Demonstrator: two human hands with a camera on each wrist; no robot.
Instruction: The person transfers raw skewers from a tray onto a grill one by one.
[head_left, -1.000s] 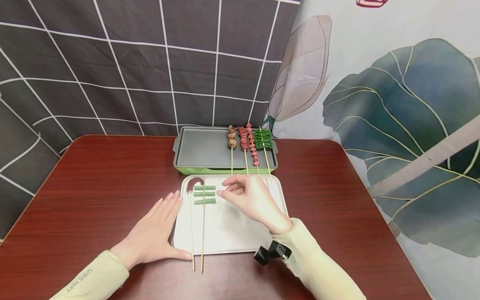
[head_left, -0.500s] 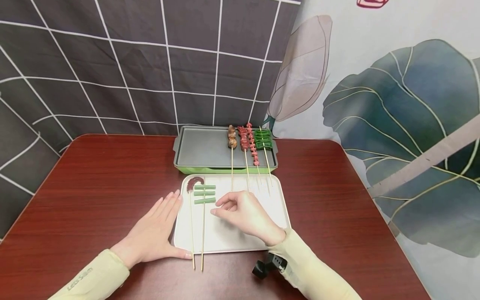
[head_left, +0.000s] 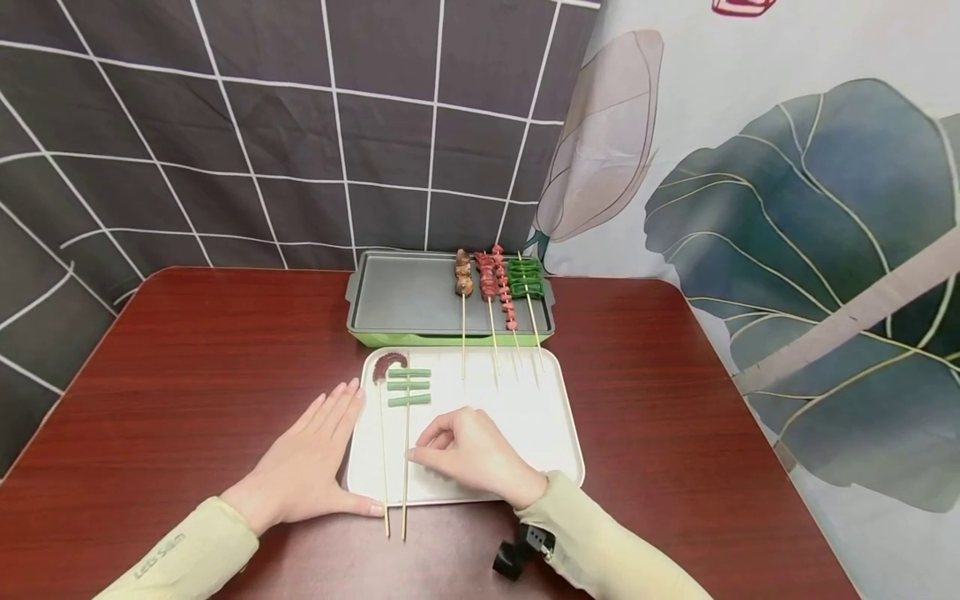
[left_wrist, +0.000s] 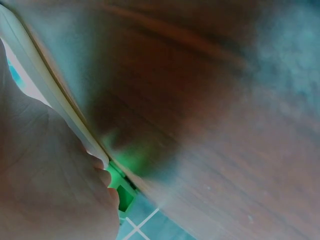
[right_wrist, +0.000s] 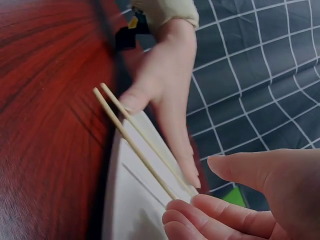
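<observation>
On the left side of the white tray (head_left: 495,450) lie two skewers, their sticks reaching past its near edge. One carries a dark red curled piece like a tentacle (head_left: 389,364); the other, a green vegetable skewer (head_left: 408,387), holds three short green stalks crosswise. My right hand (head_left: 472,454) is over the tray, fingertips right at the stick of the green skewer. In the right wrist view its thumb (right_wrist: 235,170) stands apart from the bent fingers. My left hand (head_left: 303,462) rests along the tray's left side, fingers straight, thumb at the near left corner.
Behind the tray stands a green-bodied grill with a grey plate (head_left: 405,296). On its right half lie a brown skewer (head_left: 464,273), two red ones, and a green pepper skewer (head_left: 527,277), sticks reaching over the tray. A dark grid-patterned cloth (head_left: 285,125) hangs behind the brown table (head_left: 225,358).
My right hand has moved toward me and slightly left, from beside the green stalks down to the stick's lower part. The left hand and the skewers stay in place.
</observation>
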